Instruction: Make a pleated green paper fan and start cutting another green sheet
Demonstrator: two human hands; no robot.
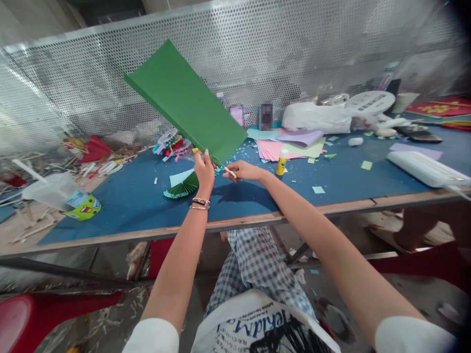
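My left hand (204,169) is closed on the lower edge of a large green paper sheet (191,103), which is held up at a tilt above the table. The fingers of my right hand (241,170) are closed round pale-handled scissors (230,172). Their thin blades point toward the sheet's lower corner, close to my left fingers; whether they touch the paper I cannot tell. Under my left hand lies a pleated dark green paper fan (184,186) with a light blue fringed edge. A light blue paper piece (180,177) lies behind it.
A yellow glue stick (282,163) stands right of my hands. Behind are coloured paper sheets (272,149), two phones and a white plastic bag (316,117). A drink cup (61,191) stands at left, a white power strip (427,167) at right. Paper scraps litter the blue tabletop (243,201).
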